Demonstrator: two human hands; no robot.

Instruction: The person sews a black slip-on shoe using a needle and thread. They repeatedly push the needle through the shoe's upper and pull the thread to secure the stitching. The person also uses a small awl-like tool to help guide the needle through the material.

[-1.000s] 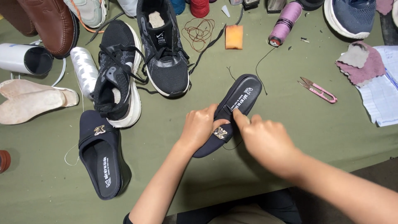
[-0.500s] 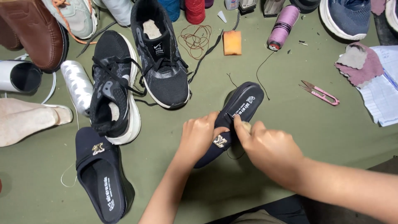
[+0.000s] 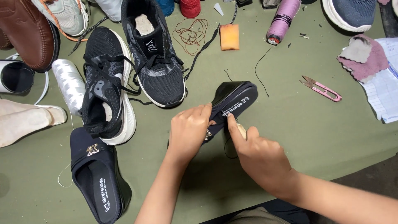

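Nearest the person, both forearms come up from the near edge of the green table [image 3: 315, 137] and meet over a black slipper [image 3: 234, 101] lying just right of centre. The left hand [image 3: 188, 132] is curled over the slipper's strap, fingers closed around its left side and pressing it down. The right hand [image 3: 259, 155] sits just right of it, forefinger and thumb pinched together at the strap; something small and pale shows between them, too small to make out. The slipper's heel end pokes out beyond both hands, pointing far and right, its insole facing up.

To the near left lies the matching black slipper [image 3: 97, 178], well apart from the hands, with a metal ornament on its strap. Beyond it stand two black sneakers [image 3: 124, 83] side by side, their laces trailing close to the held slipper, and a white thread spool [image 3: 70, 85] on its side.

The most open cloth is to the right of the hands, a bare green stretch reaching out to the pink thread snips [image 3: 321, 89] and the paper sheet [image 3: 387, 91] at the right edge. Farther off sit an orange sponge [image 3: 229, 36], a tangle of red thread [image 3: 195, 35] and a purple spool [image 3: 282, 18], with more shoes crowding the far edge.
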